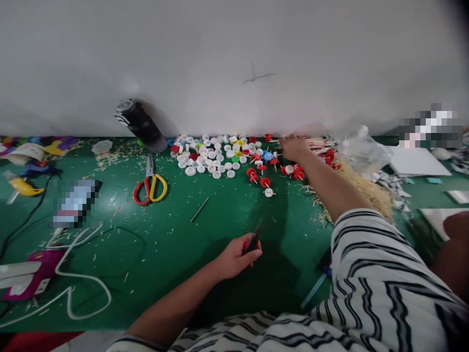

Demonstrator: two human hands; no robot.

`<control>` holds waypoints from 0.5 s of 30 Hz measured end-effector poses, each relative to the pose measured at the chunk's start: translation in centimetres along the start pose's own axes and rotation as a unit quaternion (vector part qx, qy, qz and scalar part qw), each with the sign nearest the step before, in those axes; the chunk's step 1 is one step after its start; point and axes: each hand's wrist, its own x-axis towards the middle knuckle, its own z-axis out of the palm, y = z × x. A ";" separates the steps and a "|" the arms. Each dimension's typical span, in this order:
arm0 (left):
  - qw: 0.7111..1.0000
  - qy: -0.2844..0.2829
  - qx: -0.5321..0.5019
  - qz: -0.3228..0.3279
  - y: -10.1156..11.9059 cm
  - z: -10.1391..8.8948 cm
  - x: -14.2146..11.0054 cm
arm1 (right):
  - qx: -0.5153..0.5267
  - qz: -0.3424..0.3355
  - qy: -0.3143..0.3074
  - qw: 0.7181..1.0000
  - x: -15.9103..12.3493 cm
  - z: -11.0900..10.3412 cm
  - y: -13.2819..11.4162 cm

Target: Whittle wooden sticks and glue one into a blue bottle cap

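Near the middle of the table my left hand (240, 256) is closed around a small red-and-black tool (252, 240) with a dark tip; its exact kind is hard to make out. My right hand (293, 148) reaches to the back of the table, palm down, beside a bundle of thin wooden sticks (320, 143). Its fingertips are too small and partly hidden to show a grip. Below it lie several red caps with sticks through them (266, 183) and a blue cap (268, 156). Left of these spreads a heap of mostly white bottle caps (210, 155).
Scissors (149, 186) with red and yellow handles and a thin metal rod (200, 209) lie on the green table (161, 274). A black bottle (141, 124), phone (75, 203) and white cable (88, 278) are left. Wood shavings (362, 188) and a plastic bag (362, 149) are right.
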 end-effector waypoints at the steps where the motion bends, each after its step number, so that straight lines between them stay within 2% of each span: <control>1: 1.000 -0.001 -0.003 0.003 0.0 0.0 0.0 | 0.001 0.006 0.002 1.000 0.1 -0.1 0.1; 9: 1.000 0.001 -0.002 -0.010 0.2 0.1 0.0 | 0.093 0.051 0.078 0.991 0.8 -2.4 1.8; 15: 1.000 -0.004 -0.001 -0.005 0.0 0.0 0.0 | 0.141 0.133 0.127 0.973 1.9 -3.1 3.9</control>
